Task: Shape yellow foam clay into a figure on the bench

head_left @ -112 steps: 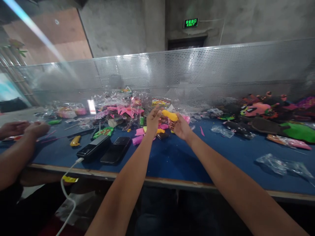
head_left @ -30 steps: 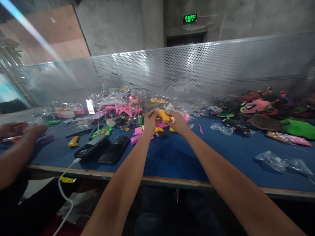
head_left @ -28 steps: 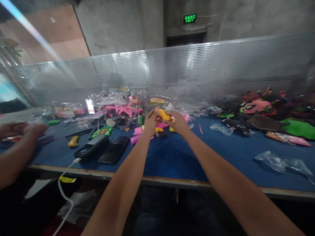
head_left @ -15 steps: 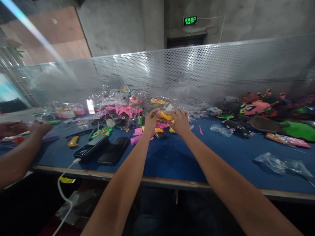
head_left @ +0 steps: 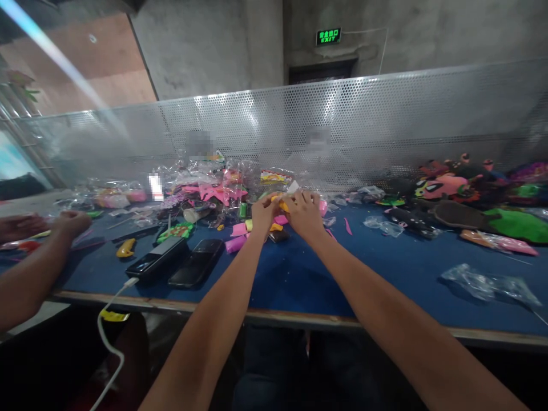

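Both hands meet over the blue table (head_left: 299, 279); the clock directions run from them, with twelve pointing away from the person. The left hand (head_left: 264, 214) pinches one end of a yellow piece (head_left: 282, 204) in a narrow fingertip grip, and the right hand (head_left: 303, 211) closes over its other side, hiding much of it.

At six o'clock, between the forearms, lies a dark piece (head_left: 278, 235). Pink and purple pieces (head_left: 237, 244) crowd close at eight, with a dark phone (head_left: 197, 264) farther out. Beyond that sits a black device (head_left: 156, 260) with a white cable (head_left: 107, 342) hanging over the table edge. Between eight and nine lie a green piece with brown patches (head_left: 176, 232) and a curved mustard piece (head_left: 125, 248).

Toward nine is a heap of clear bags and a pink star-like piece (head_left: 214, 193); farther out, clear bags (head_left: 120, 197) show pink and yellow contents. A co-worker's hand (head_left: 72, 222) is well apart at nine. At twelve, a perforated metal screen (head_left: 321, 131) stands behind a printed packet (head_left: 276, 176).

At three are a green piece (head_left: 518, 225) and a clear packet (head_left: 499, 241) with orange and pink contents. A crumpled clear bag (head_left: 488, 283) lies at four.
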The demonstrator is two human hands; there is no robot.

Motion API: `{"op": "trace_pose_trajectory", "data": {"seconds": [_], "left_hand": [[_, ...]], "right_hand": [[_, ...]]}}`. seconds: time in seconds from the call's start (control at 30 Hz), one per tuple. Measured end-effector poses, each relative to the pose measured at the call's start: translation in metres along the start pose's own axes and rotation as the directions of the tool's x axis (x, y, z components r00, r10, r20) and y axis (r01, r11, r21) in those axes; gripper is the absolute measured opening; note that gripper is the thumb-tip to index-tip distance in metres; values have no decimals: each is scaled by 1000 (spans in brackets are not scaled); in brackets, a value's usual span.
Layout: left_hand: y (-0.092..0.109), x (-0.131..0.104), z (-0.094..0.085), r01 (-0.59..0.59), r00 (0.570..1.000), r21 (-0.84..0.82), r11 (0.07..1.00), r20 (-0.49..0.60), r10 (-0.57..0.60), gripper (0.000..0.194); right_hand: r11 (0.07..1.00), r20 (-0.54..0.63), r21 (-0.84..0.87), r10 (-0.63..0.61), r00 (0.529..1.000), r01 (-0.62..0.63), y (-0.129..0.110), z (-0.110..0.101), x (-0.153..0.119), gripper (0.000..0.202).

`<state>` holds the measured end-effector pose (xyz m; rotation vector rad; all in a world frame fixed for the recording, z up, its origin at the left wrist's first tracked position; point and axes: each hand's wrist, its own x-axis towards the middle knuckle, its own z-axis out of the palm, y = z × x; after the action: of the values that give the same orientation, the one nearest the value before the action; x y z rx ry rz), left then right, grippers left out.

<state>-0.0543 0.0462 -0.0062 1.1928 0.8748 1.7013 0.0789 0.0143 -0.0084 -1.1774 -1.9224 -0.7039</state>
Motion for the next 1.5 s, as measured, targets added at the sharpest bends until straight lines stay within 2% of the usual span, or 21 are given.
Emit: {"op": "trace_pose_trajectory", "data": {"seconds": [0.07,0.13,0.2,0.23,0.27,0.3,0.33,0.4,0.43,0.5,0.6,0.7,0.83,0.9,1.0,1.07,1.2,1.3,1.4,1.5], "left_hand": [[1,3,-4,-6,999,-50,999,-40,4,33],[2,5,-8,-17,996,-85,996,-89,10,34],[4,6,-10,-16,994,-95,995,-112,6,34],[4,6,-10,-14,993,-93,996,-115,3,33],[4,6,-9,-13,993,-93,996,-116,2,32],[4,5,-9,-13,993,-99,995,-118,1,31],[3,5,-8,-13,993,-113,993,-121,0,31],[3,4,-6,-14,992,-161,987,-127,-7,31],[3,3,-6,-13,992,-191,981,-129,-12,32],[3,2,-5,-2,993,-253,967,-116,-29,36],[2,0,-3,77,996,-318,945,-18,-88,42],[2,-2,0,169,985,-287,943,83,-152,51],[2,-2,0,129,991,-266,955,13,-130,57],[3,-1,-2,112,993,-288,951,-10,-120,53],[3,0,-3,168,985,-304,938,13,-173,41],[3,-1,-2,195,980,-306,932,14,-200,38],[2,0,-1,173,979,-335,926,-46,-199,36],[0,2,-3,204,970,-315,927,-65,-236,36],[1,2,-5,263,958,-253,931,-43,-282,37],[4,-1,-6,330,940,-239,913,-3,-340,34]], "right_hand": [[994,-64,96,67,996,-61,1,4,1,40],[949,-174,253,235,956,-188,10,15,2,55],[822,-231,478,457,859,-309,23,30,3,64],[719,-214,600,567,795,-351,29,38,3,65],[600,-157,708,648,745,-373,35,44,3,66],[474,-69,791,696,715,-386,38,49,3,66],[346,54,847,700,712,-403,40,51,3,66],[121,286,887,615,735,-446,37,51,2,61],[44,367,884,550,750,-465,33,49,2,58],[-23,420,884,479,771,-467,24,43,2,53],[-9,382,897,522,763,-443,15,34,3,50],[10,355,900,561,748,-435,15,30,3,50],[34,344,913,471,812,-407,15,29,3,50],[60,333,917,425,842,-394,14,28,3,47],[103,320,916,395,861,-388,12,26,4,41],[163,293,915,364,884,-370,11,24,4,39],[296,204,908,304,931,-296,11,20,3,37],[372,188,893,204,961,-254,10,19,0,34],[419,179,884,102,979,-205,11,18,-2,32],[476,166,860,79,983,-183,10,16,-3,25]]}}
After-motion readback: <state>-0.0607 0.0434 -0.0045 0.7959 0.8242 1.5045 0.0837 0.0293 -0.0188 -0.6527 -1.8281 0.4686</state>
